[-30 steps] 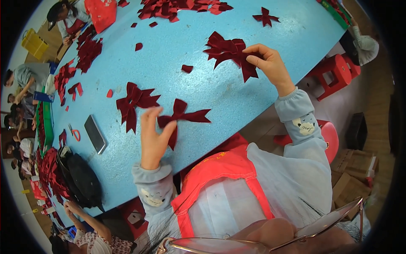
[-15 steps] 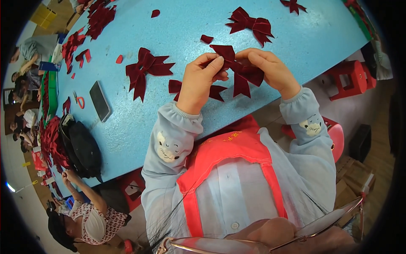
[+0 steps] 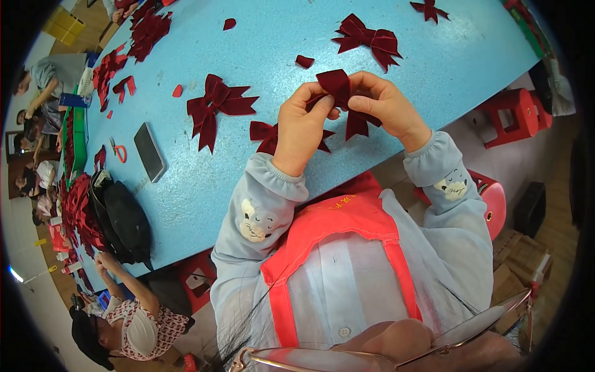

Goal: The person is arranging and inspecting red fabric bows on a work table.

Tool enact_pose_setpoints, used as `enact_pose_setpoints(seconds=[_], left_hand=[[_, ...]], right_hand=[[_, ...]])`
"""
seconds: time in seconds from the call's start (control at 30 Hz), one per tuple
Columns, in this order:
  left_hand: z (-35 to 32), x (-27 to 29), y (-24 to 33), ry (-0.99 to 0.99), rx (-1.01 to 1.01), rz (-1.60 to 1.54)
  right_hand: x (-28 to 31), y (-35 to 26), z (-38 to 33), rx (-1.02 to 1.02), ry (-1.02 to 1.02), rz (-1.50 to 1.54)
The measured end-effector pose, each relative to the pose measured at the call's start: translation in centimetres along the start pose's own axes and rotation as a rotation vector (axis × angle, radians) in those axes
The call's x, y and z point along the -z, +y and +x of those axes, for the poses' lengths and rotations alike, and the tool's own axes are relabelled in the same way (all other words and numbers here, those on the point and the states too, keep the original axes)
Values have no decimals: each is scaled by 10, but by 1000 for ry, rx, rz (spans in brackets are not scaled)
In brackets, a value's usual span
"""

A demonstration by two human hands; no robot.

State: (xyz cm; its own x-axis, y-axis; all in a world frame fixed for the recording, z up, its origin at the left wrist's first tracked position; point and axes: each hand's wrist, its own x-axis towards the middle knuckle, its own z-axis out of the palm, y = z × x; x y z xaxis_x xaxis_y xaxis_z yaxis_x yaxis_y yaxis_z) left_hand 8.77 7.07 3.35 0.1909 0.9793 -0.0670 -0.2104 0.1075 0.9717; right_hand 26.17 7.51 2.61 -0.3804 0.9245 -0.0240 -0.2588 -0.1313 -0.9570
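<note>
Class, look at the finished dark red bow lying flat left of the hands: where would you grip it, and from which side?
Pinch the bow at its narrow centre knot, coming straight down from above. It lies flat on the blue table, loops and tails spreading out from that waist, so the knot is the slimmest, firmest part. Nothing touches it; the phone lies apart.

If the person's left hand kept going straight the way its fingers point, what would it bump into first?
The left hand points toward the right hand, and both pinch the dark red ribbon piece. It would likely meet that ribbon and then the right hand's fingertips, which look nearly touching.
</note>
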Motion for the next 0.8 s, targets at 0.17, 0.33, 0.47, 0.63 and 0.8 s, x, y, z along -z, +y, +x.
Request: enact_pose_setpoints(seconds=[0.17, 0.33, 0.47, 0.63, 0.8], left_hand=[[3, -2, 8, -39, 70, 225], [3, -2, 0, -19, 92, 152], [-1, -3, 0, -69, 115, 50], [-8, -4, -1, -93, 139, 3], [-11, 4, -3, -108, 154, 101]], right_hand=[[2, 6, 14, 59, 208, -20], [-2, 7, 16, 203, 290, 126], [0, 3, 17, 178, 295, 194], [-2, -4, 17, 11, 326, 342], [-5, 0, 15, -38, 289, 348]])
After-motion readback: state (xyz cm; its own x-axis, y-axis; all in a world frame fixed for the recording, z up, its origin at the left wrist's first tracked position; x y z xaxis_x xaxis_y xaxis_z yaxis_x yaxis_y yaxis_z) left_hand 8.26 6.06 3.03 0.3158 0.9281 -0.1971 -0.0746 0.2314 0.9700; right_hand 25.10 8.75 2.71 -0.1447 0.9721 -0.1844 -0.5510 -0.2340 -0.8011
